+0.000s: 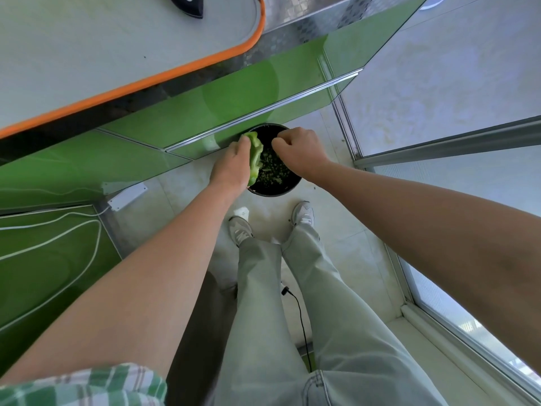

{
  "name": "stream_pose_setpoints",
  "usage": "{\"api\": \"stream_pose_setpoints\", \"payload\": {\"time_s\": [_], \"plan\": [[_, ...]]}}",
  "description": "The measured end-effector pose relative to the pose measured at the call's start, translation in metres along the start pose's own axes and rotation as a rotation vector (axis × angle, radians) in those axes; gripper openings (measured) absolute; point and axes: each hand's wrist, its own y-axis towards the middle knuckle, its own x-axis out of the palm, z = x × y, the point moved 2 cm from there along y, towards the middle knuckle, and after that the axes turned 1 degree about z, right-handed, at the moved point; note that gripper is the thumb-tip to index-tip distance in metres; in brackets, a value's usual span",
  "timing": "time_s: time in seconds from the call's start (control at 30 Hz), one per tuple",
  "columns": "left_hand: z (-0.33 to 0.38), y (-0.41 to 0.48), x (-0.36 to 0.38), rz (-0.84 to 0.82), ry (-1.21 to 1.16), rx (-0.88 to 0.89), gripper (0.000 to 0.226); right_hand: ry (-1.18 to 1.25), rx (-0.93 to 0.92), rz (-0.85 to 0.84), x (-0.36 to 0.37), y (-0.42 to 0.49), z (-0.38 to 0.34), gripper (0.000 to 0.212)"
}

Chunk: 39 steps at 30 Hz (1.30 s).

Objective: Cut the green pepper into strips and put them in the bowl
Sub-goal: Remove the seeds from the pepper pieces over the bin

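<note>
1. Pale floor tiles point(336, 230) fill the middle of the view, with glossy green cabinet fronts point(146, 136) on your left below the speckled stone bench point(275, 42).
2. On the bench lies a white cutting board with an orange rim point(117, 48), and a black knife handle point(187, 4) rests on it at the top edge.
3. A black round container point(281, 189) stands on the floor against the cabinet base, with small green and pale scraps inside.
4. Your left hand point(231, 168) grips an opened piece of green pepper point(255, 156), fingers wrapped round its outer side, holding it above the container's left rim.
5. Your right hand point(298, 150) hovers over the container just beside the pepper, knuckles up and fingers curled under; I cannot tell whether they pinch anything.
6. A white power strip point(127, 196) lies on the floor to the left.
</note>
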Motion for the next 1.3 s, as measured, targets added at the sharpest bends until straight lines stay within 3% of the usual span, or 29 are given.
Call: {"api": "stream_pose_setpoints", "payload": {"time_s": [0.1,0.27,0.43,0.53,0.87,1.13,1.3], "plan": [[-0.003,0.001,-0.005,-0.009,-0.014,-0.058,0.047,-0.057,0.017,0.01,-0.006,0.003,0.006,0.023],[0.006,-0.004,0.003,-0.062,-0.135,-0.041,0.039,-0.206,-0.053,-0.064,-0.002,0.005,0.006,0.04],[0.007,-0.008,0.007,-0.137,-0.173,-0.063,0.034,-0.084,-0.246,0.034,0.003,-0.003,-0.004,0.032],[0.008,-0.013,0.009,-0.17,-0.162,-0.058,0.036,-0.157,-0.272,0.078,0.003,-0.005,-0.012,0.023],[0.01,-0.017,0.016,-0.157,-0.187,-0.057,0.033,-0.173,-0.248,0.192,0.001,-0.007,-0.016,0.006],[0.004,-0.019,0.01,-0.198,-0.177,-0.025,0.032,-0.131,-0.232,0.174,0.006,-0.009,-0.019,0.012],[-0.008,-0.013,0.0,-0.096,-0.135,-0.03,0.037,-0.119,-0.002,0.13,-0.002,-0.006,-0.009,0.01]]}}
